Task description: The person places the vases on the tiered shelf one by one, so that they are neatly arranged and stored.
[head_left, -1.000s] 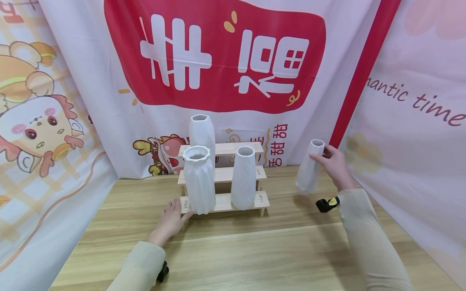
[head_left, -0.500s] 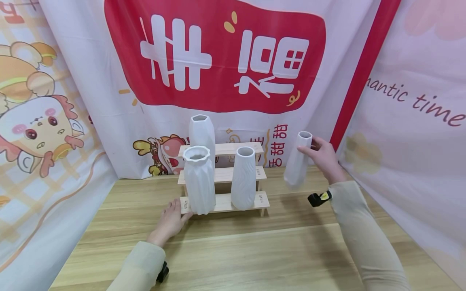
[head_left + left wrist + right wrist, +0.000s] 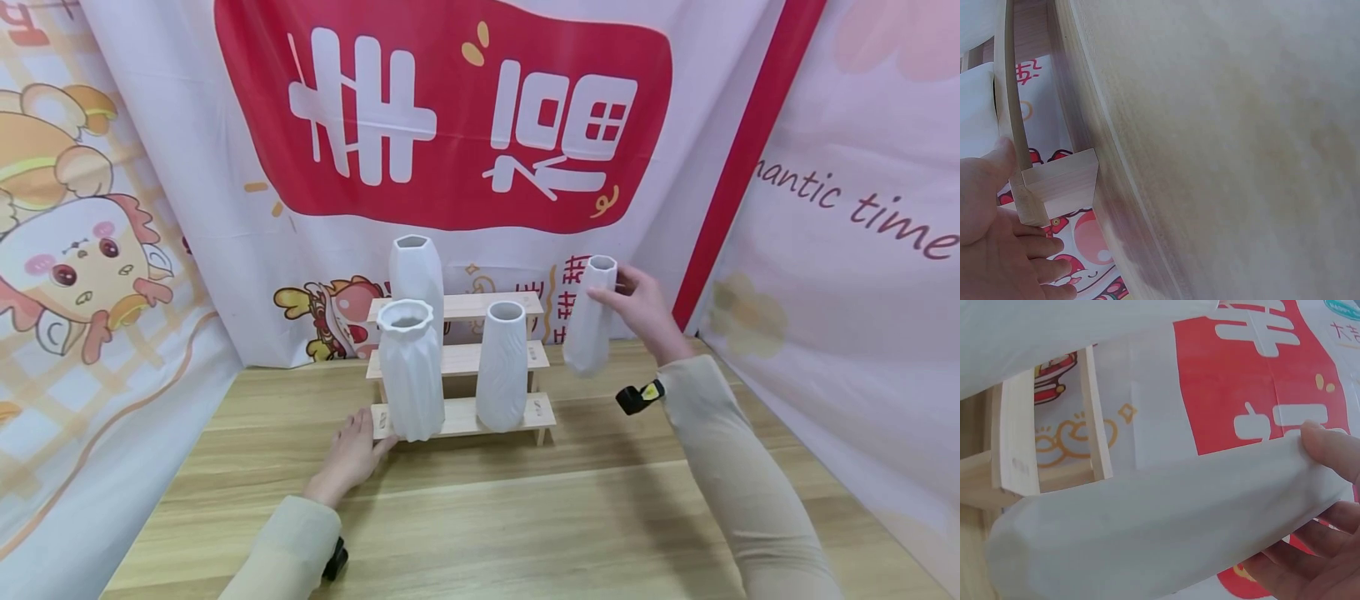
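My right hand (image 3: 641, 302) grips a slim white faceted vase (image 3: 588, 329) near its neck, thumb on one side and fingers on the other. It hangs slightly tilted to the right of the wooden tiered stand (image 3: 461, 364), apart from it. Fairly straight fingers of my left hand (image 3: 352, 450) touch the left end of the stand's lowest shelf, with the thumb along its front edge. On that shelf stand a ribbed vase (image 3: 412, 383) with a scalloped rim and a smoother patterned vase (image 3: 502, 371). A tall angular vase (image 3: 417, 271) rises behind the ribbed one, its base hidden.
The stand rests on a wood-grain table (image 3: 480, 525). A printed cloth backdrop (image 3: 450, 212) hangs close behind it, with another printed cloth (image 3: 840, 250) along the right side. The upper two shelves show bare wood toward their right ends.
My right hand has carried the faceted vase left and slightly upward, closer to the stand. The left hand and the other vases have stayed in place.
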Motion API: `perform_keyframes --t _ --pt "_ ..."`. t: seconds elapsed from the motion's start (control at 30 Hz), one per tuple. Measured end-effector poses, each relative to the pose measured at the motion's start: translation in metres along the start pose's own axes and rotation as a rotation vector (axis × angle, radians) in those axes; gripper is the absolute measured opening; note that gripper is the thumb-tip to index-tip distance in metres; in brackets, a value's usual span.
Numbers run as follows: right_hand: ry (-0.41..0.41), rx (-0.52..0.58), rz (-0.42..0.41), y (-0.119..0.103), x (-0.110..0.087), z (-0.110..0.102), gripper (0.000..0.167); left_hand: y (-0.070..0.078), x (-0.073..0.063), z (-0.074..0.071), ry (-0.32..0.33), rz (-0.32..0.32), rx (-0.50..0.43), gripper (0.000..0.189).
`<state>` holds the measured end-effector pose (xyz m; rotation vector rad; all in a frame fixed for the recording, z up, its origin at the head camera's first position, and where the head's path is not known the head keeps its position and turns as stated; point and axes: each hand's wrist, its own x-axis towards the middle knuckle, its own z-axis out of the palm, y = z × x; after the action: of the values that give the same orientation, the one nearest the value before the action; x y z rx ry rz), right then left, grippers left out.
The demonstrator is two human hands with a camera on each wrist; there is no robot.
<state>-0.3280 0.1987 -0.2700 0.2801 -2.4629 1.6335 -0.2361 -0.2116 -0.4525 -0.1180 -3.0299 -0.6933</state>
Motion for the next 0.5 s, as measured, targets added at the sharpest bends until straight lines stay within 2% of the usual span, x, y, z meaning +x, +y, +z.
perform_keyframes --t 0.37,0.5 --pt "-0.028 -0.024 -0.083 -0.023 0.007 0.019 0.064 0.0 0.001 0.0 0.001 -0.001 0.018 0.076" --pt "-0.035 -0.016 -0.081 -0.027 0.008 0.026 0.064 0.0 0.002 0.001 0.001 -0.002 0.014 0.079"
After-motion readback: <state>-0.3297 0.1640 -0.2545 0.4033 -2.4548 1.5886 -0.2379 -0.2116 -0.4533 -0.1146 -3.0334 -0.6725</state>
